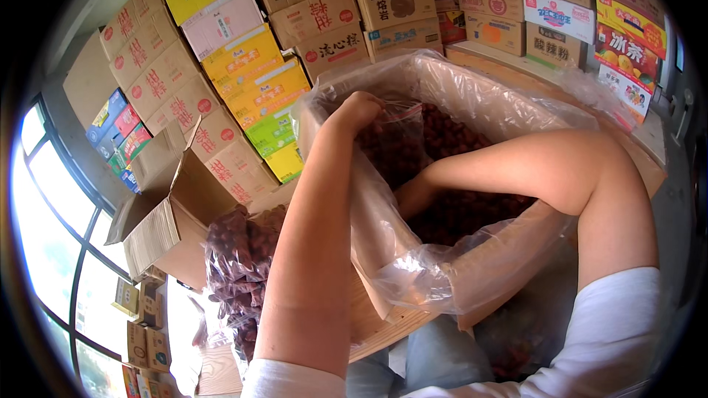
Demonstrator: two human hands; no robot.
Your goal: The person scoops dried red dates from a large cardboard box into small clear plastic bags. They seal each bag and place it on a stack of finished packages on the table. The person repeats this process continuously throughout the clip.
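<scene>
My left hand [362, 111] grips the upper edge of a clear zip bag [395, 146] that has a red line along its mouth. Dark red dried fruits, apparently jujubes, show through the bag's film. The bag sits inside a large cardboard carton [370, 265] lined with clear plastic film [470, 88]. Loose jujubes [451, 132] cover the carton's inside around it. Down in the carton, by the lower end of the bag, is my right hand [415, 196]. Its fingers are hidden, so its grip is unclear.
Filled clear bags of jujubes [243, 265] are heaped left of my left forearm. Behind them stands an open cardboard box [177, 204]. Stacked cartons [249, 72] line the far side. The lined carton rests on a wooden tabletop [381, 331]; crumpled film [597, 88] lies beyond it.
</scene>
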